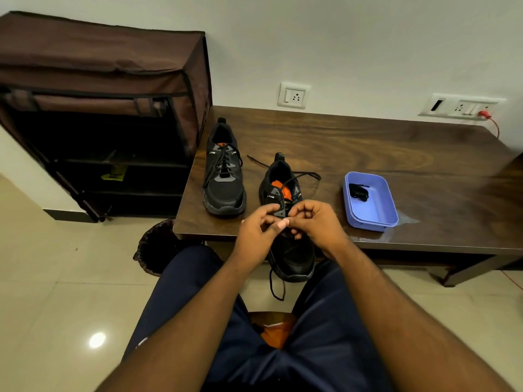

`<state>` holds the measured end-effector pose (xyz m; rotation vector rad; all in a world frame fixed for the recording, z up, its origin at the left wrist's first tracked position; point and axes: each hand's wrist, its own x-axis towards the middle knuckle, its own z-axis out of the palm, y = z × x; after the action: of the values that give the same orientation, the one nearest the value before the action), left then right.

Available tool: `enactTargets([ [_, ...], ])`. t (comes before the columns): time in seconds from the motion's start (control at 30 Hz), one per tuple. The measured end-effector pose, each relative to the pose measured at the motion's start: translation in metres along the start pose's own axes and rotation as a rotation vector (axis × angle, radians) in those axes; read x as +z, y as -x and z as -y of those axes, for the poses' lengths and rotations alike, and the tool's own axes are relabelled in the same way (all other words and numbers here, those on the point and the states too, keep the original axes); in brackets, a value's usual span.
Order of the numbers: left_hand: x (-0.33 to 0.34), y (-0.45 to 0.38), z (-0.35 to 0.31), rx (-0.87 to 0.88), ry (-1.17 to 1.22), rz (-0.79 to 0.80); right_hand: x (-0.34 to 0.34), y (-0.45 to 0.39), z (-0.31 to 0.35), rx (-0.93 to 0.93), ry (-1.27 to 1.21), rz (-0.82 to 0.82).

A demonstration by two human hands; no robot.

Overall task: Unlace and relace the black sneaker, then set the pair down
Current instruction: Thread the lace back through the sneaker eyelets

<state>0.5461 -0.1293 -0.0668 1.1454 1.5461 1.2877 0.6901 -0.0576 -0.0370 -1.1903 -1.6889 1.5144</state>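
A dark brown wooden table (pixel 368 142) stands against a white wall (pixel 339 38). The floor (pixel 56 278) has shiny cream tiles. On the wall there are two white switch plates (pixel 293 95), and a red plug (pixel 484 113) sits in the one on the right. A brown cloth shoe rack (pixel 99 108) stands to the left of the table. A dark bin (pixel 155 247) sits on the floor by the table corner.

A black sneaker (pixel 291 250) is at the front edge of the table, with its toe sticking out over the edge toward the person. Its tongue is orange inside. Its black lace (pixel 304 175) is loose; one end lies on the table and another part hangs down below the toe. The left hand (pixel 259 234) and the right hand (pixel 317 224) are both over the middle of the shoe. Their fingers are curled and pinch the lace at the eyelets.

The other black sneaker (pixel 224 176) stands to the left on the table, laced up. A purple tray (pixel 370 202) on the right holds a small bundle of black lace (pixel 358 191).

Small words are on the side of each shoe, but they are too small to read.
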Motion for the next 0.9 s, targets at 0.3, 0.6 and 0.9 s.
enactTargets([
  [0.3, 0.003, 0.009, 0.013, -0.095, 0.164, -0.140, 0.013, 0.006, -0.010, 0.189, -0.210, -0.175],
  [0.6, 0.009, 0.003, 0.022, -0.099, 0.043, -0.270, 0.019, 0.000, -0.018, 0.193, 0.562, -0.276],
  [0.9, 0.011, -0.006, 0.017, -0.082, -0.140, -0.239, 0.030, -0.007, -0.022, 0.304, 0.193, -0.307],
])
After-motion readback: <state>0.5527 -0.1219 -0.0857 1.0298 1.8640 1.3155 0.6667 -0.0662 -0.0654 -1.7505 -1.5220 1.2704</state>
